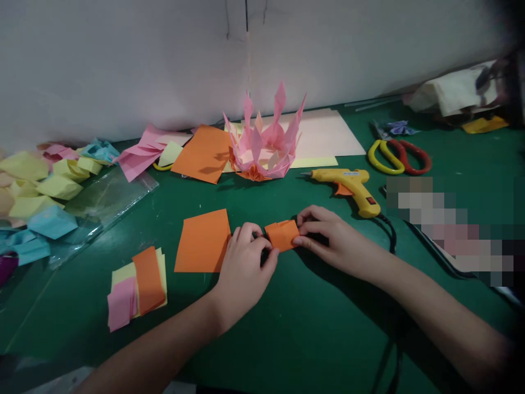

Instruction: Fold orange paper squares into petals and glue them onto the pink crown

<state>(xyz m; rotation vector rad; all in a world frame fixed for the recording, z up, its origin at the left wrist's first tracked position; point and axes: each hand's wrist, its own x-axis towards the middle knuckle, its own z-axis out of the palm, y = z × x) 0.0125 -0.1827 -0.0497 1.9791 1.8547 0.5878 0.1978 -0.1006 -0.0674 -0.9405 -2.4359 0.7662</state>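
Observation:
A small folded piece of orange paper (pixel 283 235) is held between my two hands, just above the green table. My left hand (pixel 246 262) pinches its left end with thumb and fingers. On the right end, the thumb and fingertips of my right hand (pixel 324 232) grip the edge. Partly under my left hand lies a larger orange paper sheet (pixel 203 243). Farther left is a small stack of cut paper pieces (pixel 150 282) in orange, yellow and pink. Behind my hands stands a pink folded-paper crown (pixel 266 142) with pointed tips.
A yellow glue gun (pixel 348 186) with a black cord lies right of centre. Behind it are scissors (pixel 397 157) with yellow and red handles. Folded paper shapes (pixel 57 186) and a clear plastic bag (pixel 110 202) cover the left side. A blurred flat object (pixel 451 235) lies at right.

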